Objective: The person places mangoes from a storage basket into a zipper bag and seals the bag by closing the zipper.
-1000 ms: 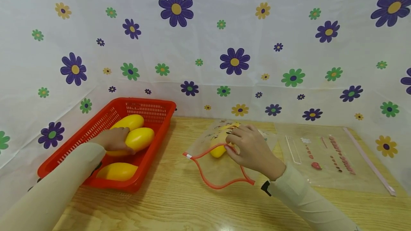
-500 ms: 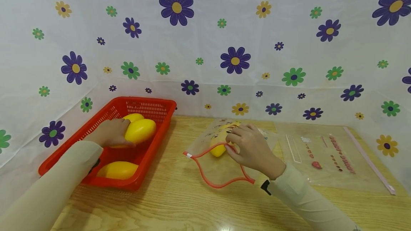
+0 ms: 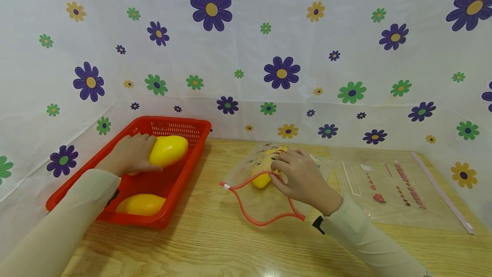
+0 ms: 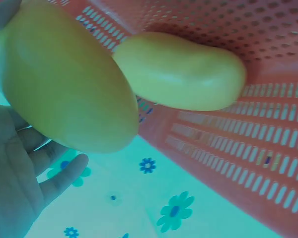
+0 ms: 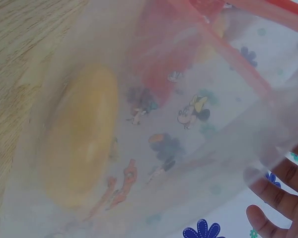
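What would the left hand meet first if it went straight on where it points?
The left hand, led by the fruit it holds, would probably meet the far right corner of the basket, though its height is hard to judge.

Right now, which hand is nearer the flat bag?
Right hand: beside the flat bag, holding the red-edged bag. Left hand: farther, gripping a yellow fruit at the red basket.

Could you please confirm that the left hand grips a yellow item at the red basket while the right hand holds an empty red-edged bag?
The red-edged bag is not empty: the right wrist view shows a yellow item inside. The left hand does grip another yellow item at the red basket, and the right hand holds the bag.
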Demonstrator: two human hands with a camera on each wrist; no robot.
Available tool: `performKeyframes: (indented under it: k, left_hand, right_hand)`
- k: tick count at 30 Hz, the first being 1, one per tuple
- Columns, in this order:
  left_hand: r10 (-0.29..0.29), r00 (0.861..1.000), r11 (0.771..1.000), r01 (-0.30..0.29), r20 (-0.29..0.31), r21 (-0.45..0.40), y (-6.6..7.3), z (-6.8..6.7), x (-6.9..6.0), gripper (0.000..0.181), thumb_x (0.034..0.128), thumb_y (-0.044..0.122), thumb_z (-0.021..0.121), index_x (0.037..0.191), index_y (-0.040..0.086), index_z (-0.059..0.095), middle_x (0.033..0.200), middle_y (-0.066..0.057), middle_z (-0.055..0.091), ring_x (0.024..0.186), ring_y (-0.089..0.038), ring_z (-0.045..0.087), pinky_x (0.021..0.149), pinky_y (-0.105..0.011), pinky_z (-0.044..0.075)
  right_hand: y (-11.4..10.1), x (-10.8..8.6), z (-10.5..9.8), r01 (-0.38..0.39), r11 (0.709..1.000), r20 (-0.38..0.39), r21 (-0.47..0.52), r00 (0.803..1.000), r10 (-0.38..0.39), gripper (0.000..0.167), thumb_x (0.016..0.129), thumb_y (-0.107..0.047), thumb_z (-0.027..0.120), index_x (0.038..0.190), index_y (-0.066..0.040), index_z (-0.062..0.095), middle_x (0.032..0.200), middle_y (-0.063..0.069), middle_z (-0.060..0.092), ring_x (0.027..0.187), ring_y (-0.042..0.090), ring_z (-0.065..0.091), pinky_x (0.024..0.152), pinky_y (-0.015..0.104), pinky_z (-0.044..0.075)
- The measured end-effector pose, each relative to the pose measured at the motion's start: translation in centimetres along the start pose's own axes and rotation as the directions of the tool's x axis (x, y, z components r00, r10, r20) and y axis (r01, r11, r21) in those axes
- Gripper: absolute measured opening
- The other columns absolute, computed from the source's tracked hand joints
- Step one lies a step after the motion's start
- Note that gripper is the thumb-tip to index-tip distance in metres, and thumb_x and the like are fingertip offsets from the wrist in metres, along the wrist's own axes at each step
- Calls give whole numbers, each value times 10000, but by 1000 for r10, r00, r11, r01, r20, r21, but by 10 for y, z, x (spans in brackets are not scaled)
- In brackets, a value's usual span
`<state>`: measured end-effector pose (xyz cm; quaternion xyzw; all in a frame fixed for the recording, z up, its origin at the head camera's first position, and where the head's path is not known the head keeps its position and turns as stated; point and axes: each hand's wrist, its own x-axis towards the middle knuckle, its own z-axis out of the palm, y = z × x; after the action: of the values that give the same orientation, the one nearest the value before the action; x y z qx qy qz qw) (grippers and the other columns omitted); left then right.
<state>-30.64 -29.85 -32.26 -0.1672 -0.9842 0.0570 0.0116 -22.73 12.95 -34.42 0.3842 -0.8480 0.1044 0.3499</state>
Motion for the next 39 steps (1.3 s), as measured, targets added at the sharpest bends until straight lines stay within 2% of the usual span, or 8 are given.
performKeyframes:
  k: [10,20,27,39]
  left_hand:
    - [5,999,1000,-6,-39,-19,11,-16,-4,962,661,678,666,1304,2,429,1248,-205,556,1084,-375,529,970,-618,391]
    - [10,998,999,-13,-64,-38,24,-28,-11,952,655,674,674,1313,27,437,1279,-197,549,1134,-388,515,983,-628,374]
    - [37,997,998,-39,-67,-39,42,-39,-20,943,670,628,691,1349,32,420,1349,-204,504,1228,-429,455,1020,-639,324]
    - [122,980,992,-123,-154,0,74,-47,-30,895,642,550,753,1327,60,450,1295,-139,557,1191,-359,492,1022,-600,355]
  right_hand:
    - [0,1,0,-2,1000,6,-5,1000,2,116,768,-225,730,755,-149,643,763,-19,656,713,164,552,738,353,453]
    - [0,1,0,-5,1000,3,-7,1000,5,117,768,-230,728,756,-147,647,763,-21,662,711,164,551,730,337,446]
    - [0,2,0,-1,1000,-1,-7,1000,1,119,769,-231,728,754,-146,646,768,-19,667,731,174,571,746,347,455]
    - [0,2,1,8,1000,-12,-8,1000,-8,121,764,-225,734,749,-147,644,760,-19,659,726,172,576,745,350,454]
